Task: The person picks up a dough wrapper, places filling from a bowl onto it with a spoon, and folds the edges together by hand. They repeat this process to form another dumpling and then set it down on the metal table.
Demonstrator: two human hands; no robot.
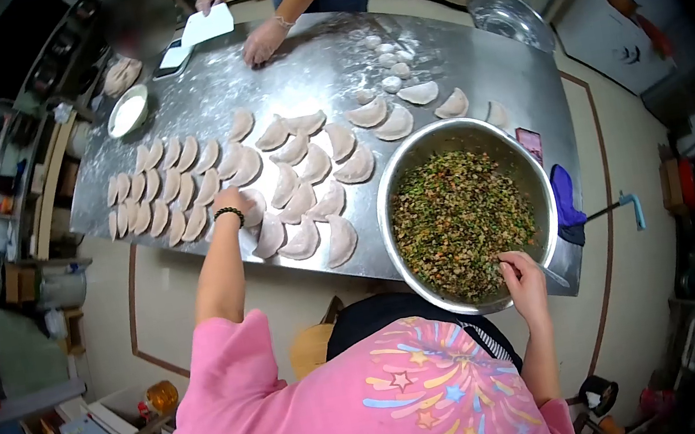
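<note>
My left hand (232,202), with a dark beaded bracelet at the wrist, reaches in among the rows of dumplings on the metal table. Its fingers look closed on the edge of a pale dumpling (253,206), though they are partly hidden. On the right, a large steel bowl (385,211) holds chopped green and brown filling (462,221). At the bowl's near right rim, my right hand (523,277) is closed round what looks like a metal spoon (554,276). The handle sticks out past the rim; its other end is hidden.
Across the metal table (294,53), another person's gloved hand (263,42) rests on the surface, and the other holds a white scraper (206,25). Floured dough pieces (392,83) lie toward the back right. A white bowl (129,112) stands left, a phone (529,145) right.
</note>
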